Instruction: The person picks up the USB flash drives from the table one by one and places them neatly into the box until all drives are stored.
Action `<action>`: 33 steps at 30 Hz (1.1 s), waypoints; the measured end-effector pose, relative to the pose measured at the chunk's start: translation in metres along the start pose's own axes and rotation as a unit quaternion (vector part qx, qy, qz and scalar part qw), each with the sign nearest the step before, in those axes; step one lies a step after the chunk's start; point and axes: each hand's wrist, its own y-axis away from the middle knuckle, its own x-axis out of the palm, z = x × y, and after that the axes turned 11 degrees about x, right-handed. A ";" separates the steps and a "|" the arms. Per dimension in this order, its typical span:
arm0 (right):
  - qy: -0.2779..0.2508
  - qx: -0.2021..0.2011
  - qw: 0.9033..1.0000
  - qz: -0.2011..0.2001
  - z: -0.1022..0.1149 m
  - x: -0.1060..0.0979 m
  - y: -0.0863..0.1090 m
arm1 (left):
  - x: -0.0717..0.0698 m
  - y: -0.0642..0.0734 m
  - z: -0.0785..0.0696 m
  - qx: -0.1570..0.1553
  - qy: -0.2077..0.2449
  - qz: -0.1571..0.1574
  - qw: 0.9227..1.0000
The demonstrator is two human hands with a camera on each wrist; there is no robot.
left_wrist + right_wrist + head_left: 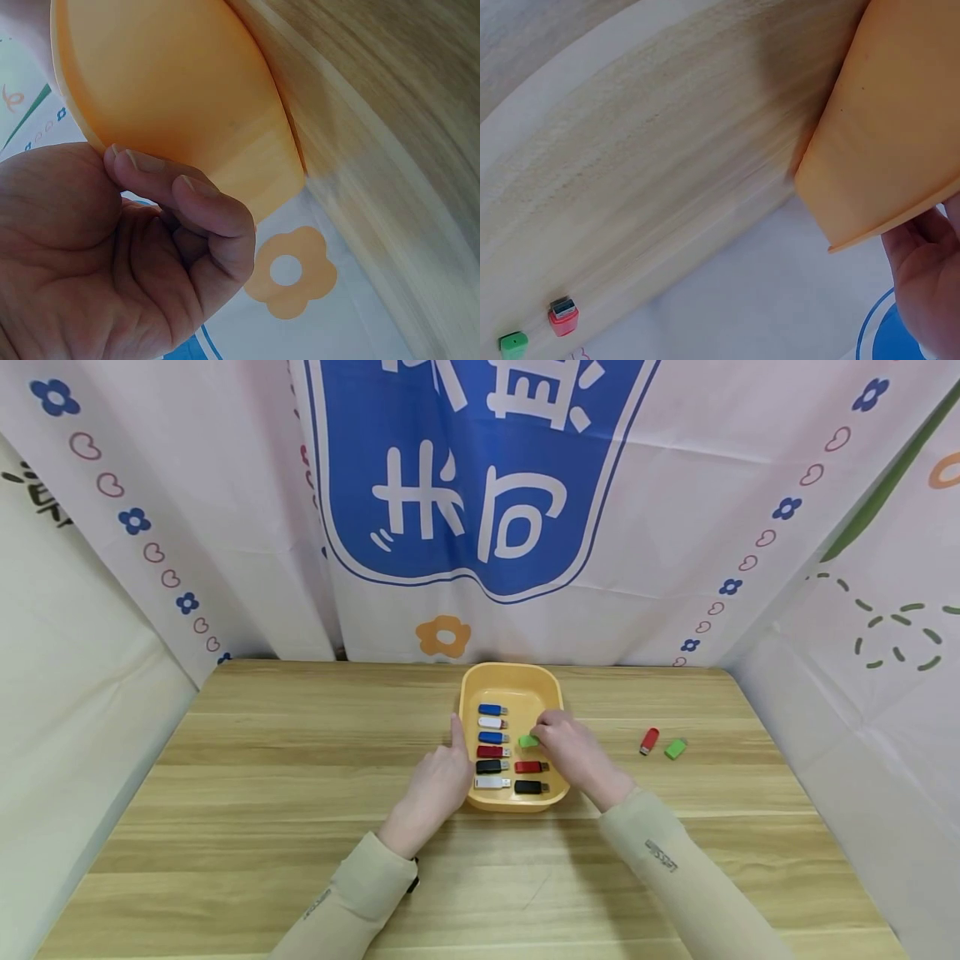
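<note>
A yellow plastic tray (512, 673) stands on the table with several USB flash drives lying in two columns inside. My left hand (442, 777) holds the tray's left rim. In the left wrist view its curled fingers (214, 210) lie against the outer wall; the thumb tip is hidden. My right hand (573, 747) reaches over the right rim and pinches a green USB flash drive (528, 742) in the right column. Below that drive lie a red one (531, 767) and a black one (532, 787). The right wrist view hides the fingertips behind the tray wall.
To the right of the tray, a red USB flash drive (649, 742) and a green one (676, 748) lie on the wooden table (315, 760). A printed curtain (637, 568) hangs behind the table, with white cloth (82, 652) at the sides.
</note>
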 end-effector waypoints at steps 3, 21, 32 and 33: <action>0.004 0.000 1.000 0.011 0.000 0.001 -0.001 | 0.000 0.000 0.000 -0.001 -0.001 0.001 1.000; 0.092 -0.011 0.994 0.063 0.006 0.006 -0.009 | -0.002 0.000 -0.001 -0.004 0.002 0.004 1.000; 0.101 -0.001 0.990 0.097 0.009 0.004 -0.011 | -0.001 0.000 -0.001 -0.005 0.006 0.007 1.000; 0.101 -0.001 0.990 0.097 0.009 0.004 -0.011 | -0.001 0.000 0.000 -0.006 0.006 0.007 1.000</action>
